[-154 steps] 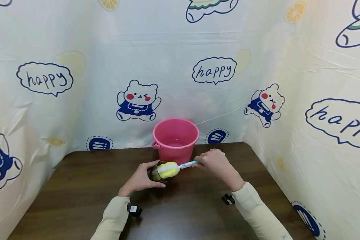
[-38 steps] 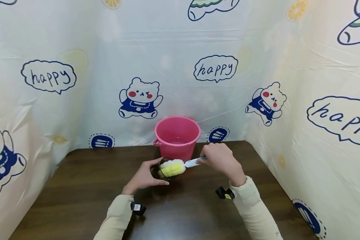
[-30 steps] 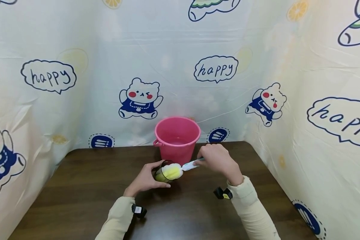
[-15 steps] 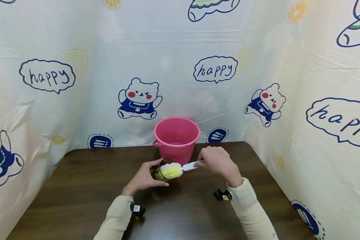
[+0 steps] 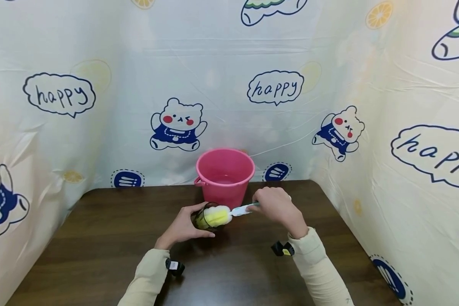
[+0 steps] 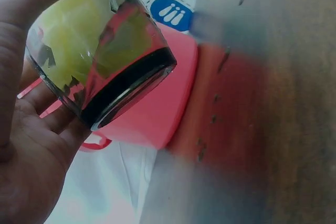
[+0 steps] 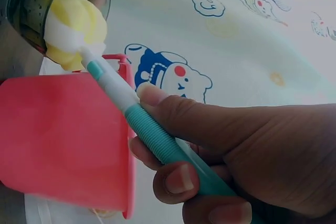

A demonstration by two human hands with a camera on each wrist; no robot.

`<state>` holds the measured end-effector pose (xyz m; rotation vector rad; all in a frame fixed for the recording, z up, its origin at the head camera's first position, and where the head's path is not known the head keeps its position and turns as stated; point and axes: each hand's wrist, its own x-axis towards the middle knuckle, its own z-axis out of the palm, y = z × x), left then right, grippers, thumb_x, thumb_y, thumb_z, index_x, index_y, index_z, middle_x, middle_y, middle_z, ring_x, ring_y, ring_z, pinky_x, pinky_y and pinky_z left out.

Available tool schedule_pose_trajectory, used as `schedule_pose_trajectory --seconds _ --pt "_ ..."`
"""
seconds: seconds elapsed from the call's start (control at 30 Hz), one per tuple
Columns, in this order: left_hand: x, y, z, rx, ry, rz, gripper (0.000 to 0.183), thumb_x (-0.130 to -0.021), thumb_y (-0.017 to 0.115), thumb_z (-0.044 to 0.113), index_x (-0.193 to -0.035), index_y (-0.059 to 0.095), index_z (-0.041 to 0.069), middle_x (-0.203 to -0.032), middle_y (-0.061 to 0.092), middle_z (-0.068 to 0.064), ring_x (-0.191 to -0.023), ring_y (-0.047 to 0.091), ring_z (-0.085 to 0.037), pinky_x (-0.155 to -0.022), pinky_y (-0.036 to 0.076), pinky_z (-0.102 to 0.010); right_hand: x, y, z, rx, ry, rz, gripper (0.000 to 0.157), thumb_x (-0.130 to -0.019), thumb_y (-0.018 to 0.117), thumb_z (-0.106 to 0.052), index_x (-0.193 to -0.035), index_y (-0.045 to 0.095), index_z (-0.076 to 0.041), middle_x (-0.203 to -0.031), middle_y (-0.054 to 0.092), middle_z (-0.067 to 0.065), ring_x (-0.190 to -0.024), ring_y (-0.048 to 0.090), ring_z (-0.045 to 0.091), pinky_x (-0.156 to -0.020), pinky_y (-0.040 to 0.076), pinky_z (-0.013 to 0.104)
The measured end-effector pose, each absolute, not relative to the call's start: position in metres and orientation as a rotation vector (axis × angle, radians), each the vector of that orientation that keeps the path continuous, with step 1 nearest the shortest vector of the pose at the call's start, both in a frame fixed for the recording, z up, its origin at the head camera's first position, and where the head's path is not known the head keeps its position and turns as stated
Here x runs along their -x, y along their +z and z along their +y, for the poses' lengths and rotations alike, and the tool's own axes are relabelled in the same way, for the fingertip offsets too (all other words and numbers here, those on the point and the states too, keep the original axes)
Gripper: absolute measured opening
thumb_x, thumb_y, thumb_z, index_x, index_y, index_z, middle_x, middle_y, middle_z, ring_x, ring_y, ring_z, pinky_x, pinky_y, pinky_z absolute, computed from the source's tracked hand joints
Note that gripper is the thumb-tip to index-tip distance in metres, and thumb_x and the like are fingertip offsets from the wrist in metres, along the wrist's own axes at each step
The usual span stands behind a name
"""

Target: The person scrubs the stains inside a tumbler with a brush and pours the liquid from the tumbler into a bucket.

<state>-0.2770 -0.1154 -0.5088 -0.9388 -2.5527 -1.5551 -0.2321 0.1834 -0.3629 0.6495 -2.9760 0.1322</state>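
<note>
My left hand [image 5: 183,227] holds a dark see-through glass [image 6: 105,51] tilted, its mouth toward the right. Inside it sits the yellow and white sponge head of a bottle brush [image 7: 79,24], part of it sticking out past the rim. In the right wrist view my right hand [image 7: 210,145] grips the brush's teal and white handle, thumb on top and fingers curled below. Through the glass wall in the left wrist view the sponge shows as a yellow-green mass. Both hands are above the table, in front of a pink bucket [image 5: 225,193].
The pink bucket stands at the table's back edge, close behind the glass, with a handle lug on its left. The dark wooden table [image 5: 229,272] spreads below. A printed curtain [image 5: 229,51] hangs behind and along both sides.
Compared with about a second ago, the brush head and glass have shifted slightly, and the right hand has moved a little. Both hands keep the same grips throughout.
</note>
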Motion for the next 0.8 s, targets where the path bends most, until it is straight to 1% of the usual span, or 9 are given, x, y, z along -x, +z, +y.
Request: schedule_pose_trajectory --seconds 0.1,0.2,0.3,0.4,0.57,0.63,0.73,0.8 --pt "0.2779 -0.5076 -0.1168 0.949 -1.551 -2.553 0.094 -0.065 0.097 0.039 -0.147 0.056 0.020 -0.144 0.060 0.006 -0.131 0.055 -0.020 -0.106 0.050 -0.050 0.2296 -0.3626 0.1837 -0.679 0.133 -2.975 0.031 -0.088 0.078 -0.045 -0.069 0.069 -0.022 -0.052 0.048 -0.010 -0.049 0.041 0.010 -0.044 0.034 0.025" --pt "0.2772 -0.5082 -0.1185 0.950 -1.557 -2.567 0.094 -0.066 0.097 0.039 -0.148 0.055 0.020 -0.144 0.060 0.006 -0.131 0.055 -0.021 -0.105 0.051 -0.051 0.2286 -0.3637 0.1838 -0.722 0.136 -2.964 0.032 -0.088 0.078 -0.045 -0.066 0.068 -0.024 -0.052 0.047 -0.010 -0.050 0.040 0.009 -0.044 0.033 0.024" --pt "0.2765 -0.5100 -0.1205 0.940 -1.569 -2.570 0.093 -0.066 0.097 0.036 -0.147 0.055 0.021 -0.142 0.061 0.007 -0.129 0.057 -0.019 -0.103 0.052 -0.048 0.2303 -0.3662 0.1830 -0.749 0.141 -2.944 0.030 -0.089 0.077 -0.045 -0.068 0.069 -0.024 -0.054 0.048 -0.011 -0.051 0.041 0.008 -0.045 0.034 0.023" --pt "0.2765 -0.5114 -0.1217 0.925 -1.586 -2.568 0.092 -0.066 0.097 0.035 -0.147 0.056 0.022 -0.141 0.061 0.009 -0.127 0.057 -0.017 -0.103 0.052 -0.047 0.2327 -0.3687 0.1820 -0.717 0.144 -2.926 0.029 -0.089 0.077 -0.045 -0.071 0.070 -0.023 -0.056 0.050 -0.011 -0.051 0.044 0.009 -0.045 0.037 0.024" --pt "0.2771 -0.5126 -0.1220 0.941 -1.583 -2.570 0.092 -0.066 0.097 0.036 -0.147 0.056 0.023 -0.141 0.061 0.009 -0.128 0.056 -0.018 -0.105 0.050 -0.050 0.2327 -0.3694 0.1820 -0.646 0.146 -2.955 0.027 -0.088 0.078 -0.045 -0.075 0.074 -0.022 -0.056 0.053 -0.011 -0.050 0.046 0.011 -0.045 0.038 0.026" --pt "0.2776 -0.5124 -0.1210 0.949 -1.570 -2.576 0.091 -0.066 0.097 0.037 -0.146 0.056 0.024 -0.142 0.060 0.010 -0.129 0.056 -0.018 -0.105 0.050 -0.051 0.2311 -0.3681 0.1825 -0.649 0.152 -2.968 0.026 -0.087 0.079 -0.044 -0.075 0.076 -0.022 -0.056 0.053 -0.011 -0.050 0.044 0.011 -0.045 0.037 0.026" --pt "0.2782 -0.5108 -0.1190 0.967 -1.538 -2.586 0.093 -0.065 0.097 0.040 -0.147 0.056 0.021 -0.144 0.059 0.006 -0.131 0.056 -0.021 -0.106 0.049 -0.052 0.2297 -0.3670 0.1832 -0.674 0.154 -2.983 0.026 -0.087 0.080 -0.044 -0.073 0.076 -0.022 -0.054 0.052 -0.011 -0.050 0.041 0.009 -0.044 0.035 0.025" --pt "0.2776 -0.5102 -0.1173 0.965 -1.527 -2.595 0.094 -0.065 0.097 0.039 -0.147 0.055 0.018 -0.145 0.058 0.004 -0.133 0.055 -0.021 -0.106 0.049 -0.053 0.2292 -0.3661 0.1832 -0.697 0.156 -2.991 0.028 -0.086 0.080 -0.044 -0.069 0.074 -0.023 -0.051 0.048 -0.011 -0.048 0.038 0.009 -0.043 0.032 0.024"
